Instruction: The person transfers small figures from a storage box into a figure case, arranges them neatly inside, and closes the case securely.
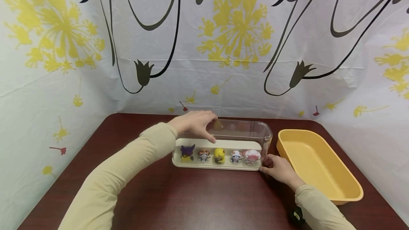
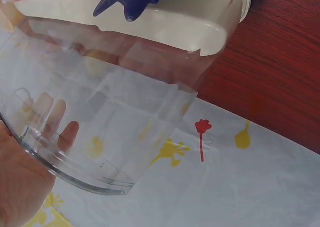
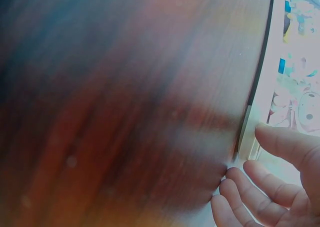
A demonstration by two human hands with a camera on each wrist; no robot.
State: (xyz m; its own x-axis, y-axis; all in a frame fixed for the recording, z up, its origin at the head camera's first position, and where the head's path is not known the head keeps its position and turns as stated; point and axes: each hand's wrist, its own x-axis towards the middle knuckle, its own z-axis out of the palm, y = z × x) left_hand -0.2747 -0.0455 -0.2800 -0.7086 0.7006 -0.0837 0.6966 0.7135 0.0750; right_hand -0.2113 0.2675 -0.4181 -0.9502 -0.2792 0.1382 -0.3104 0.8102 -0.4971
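Observation:
A cream display base (image 1: 217,168) lies on the table with several small figures standing in a row on it. A dark purple eared figure (image 1: 187,152) is at the left end, a yellow one (image 1: 219,155) near the middle, and a pink-and-white one (image 1: 251,157) at the right end. Over the back of the base is a clear plastic cover (image 1: 243,127). My left hand (image 1: 195,124) holds this cover at its upper left, its fingers partly visible through the plastic in the left wrist view. With thumb and fingers, my right hand (image 1: 280,169) pinches the base's front right corner.
To the right stands a yellow plastic tub (image 1: 319,164), close to my right forearm. A small black object (image 1: 296,216) lies near the right sleeve. The dark red table (image 1: 198,201) meets a patterned white cloth (image 1: 191,45) at the back and sides.

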